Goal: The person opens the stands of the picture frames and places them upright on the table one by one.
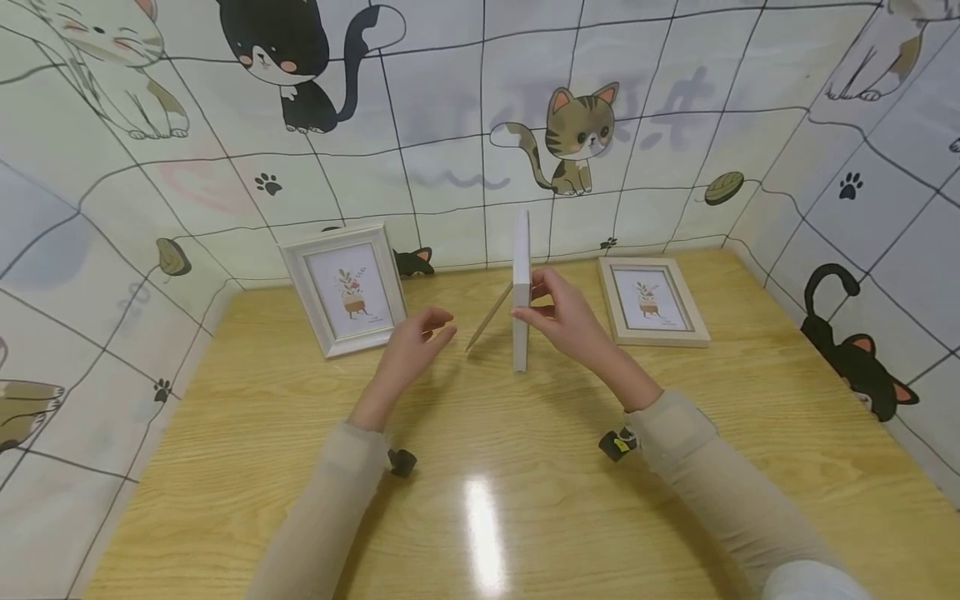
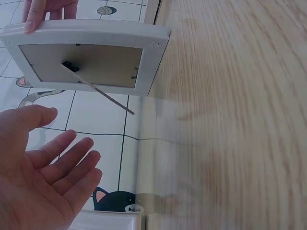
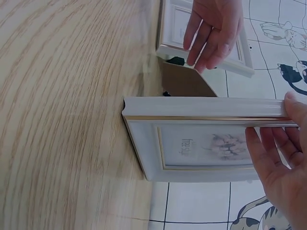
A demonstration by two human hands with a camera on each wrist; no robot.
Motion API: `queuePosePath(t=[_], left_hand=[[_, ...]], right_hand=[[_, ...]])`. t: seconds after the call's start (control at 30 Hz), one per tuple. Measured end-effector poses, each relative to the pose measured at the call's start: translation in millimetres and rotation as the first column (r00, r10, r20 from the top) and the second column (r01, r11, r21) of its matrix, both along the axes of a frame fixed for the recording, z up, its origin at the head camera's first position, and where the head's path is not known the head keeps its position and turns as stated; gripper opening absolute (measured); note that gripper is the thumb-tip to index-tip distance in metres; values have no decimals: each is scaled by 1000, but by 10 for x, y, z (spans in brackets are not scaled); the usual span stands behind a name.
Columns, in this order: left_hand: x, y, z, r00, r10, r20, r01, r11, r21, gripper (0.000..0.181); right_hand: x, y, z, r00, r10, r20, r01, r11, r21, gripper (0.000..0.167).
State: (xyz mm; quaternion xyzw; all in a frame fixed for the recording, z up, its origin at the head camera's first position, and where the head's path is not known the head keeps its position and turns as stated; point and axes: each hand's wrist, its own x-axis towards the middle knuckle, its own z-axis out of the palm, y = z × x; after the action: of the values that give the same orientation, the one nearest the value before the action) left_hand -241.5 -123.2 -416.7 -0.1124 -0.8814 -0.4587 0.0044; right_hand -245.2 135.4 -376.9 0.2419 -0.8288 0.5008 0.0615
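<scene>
White frame [image 1: 521, 271] standing upright on table [image 1: 450, 433], back stand [image 1: 488, 318] jutting out; right hand [image 1: 566, 315] pinching near edge, left hand [image 1: 415, 340] hovering empty, fingers relaxed. Off-white frame [image 1: 347, 292] already standing; beige frame [image 1: 652, 302] seemingly lying flat, not yet propped.

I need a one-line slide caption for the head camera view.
Between a white frame and a beige frame, the right hand grips an edge-on frame, the left hand near its stand.

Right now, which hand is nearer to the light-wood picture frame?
Right. The right hand is just left of the light-wood picture frame, holding a white picture frame; the left hand is farther left, beyond that white picture frame.
</scene>
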Motion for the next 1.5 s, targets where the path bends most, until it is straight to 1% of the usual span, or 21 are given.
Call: queuePosePath(t=[0.13,0.27,0.47,0.53,0.8,0.87,0.97,1.13,1.3,1.5], left_hand=[[16,-41,-8,1000,10,2,-10,1000,2,33],[30,-80,-14,1000,17,10,-17,1000,16,32],[45,-122,-23,1000,28,10,-29,1000,12,33],[46,-130,-28,999,30,11,-30,999,16,33],[44,-148,-39,999,24,23,-24,999,24,37],[47,-150,-38,999,25,26,-26,999,24,37],[45,-157,-40,999,30,30,-31,999,19,36],[64,-169,-31,999,36,33,-37,999,18,33],[68,-179,-30,999,40,28,-41,999,25,33],[66,-192,-43,999,43,24,-44,999,23,32]], right_hand=[[-18,-27,-14,999,-25,-25,25,1000,-18,38],[-44,-60,-23,997,-61,-38,59,997,-46,35],[-90,-94,-27,991,-121,-65,115,990,-84,34],[-107,-105,-31,988,-137,-73,131,988,-83,35],[-185,-174,-33,977,-196,-87,193,980,-47,38],[-204,-201,-19,973,-210,-100,208,978,-34,37],[-241,-250,0,961,-236,-146,239,971,2,37],[-301,-351,30,935,-277,-220,298,952,66,38],[-355,-439,39,924,-302,-233,337,933,126,38],[-399,-502,56,909,-326,-258,381,902,204,38]])
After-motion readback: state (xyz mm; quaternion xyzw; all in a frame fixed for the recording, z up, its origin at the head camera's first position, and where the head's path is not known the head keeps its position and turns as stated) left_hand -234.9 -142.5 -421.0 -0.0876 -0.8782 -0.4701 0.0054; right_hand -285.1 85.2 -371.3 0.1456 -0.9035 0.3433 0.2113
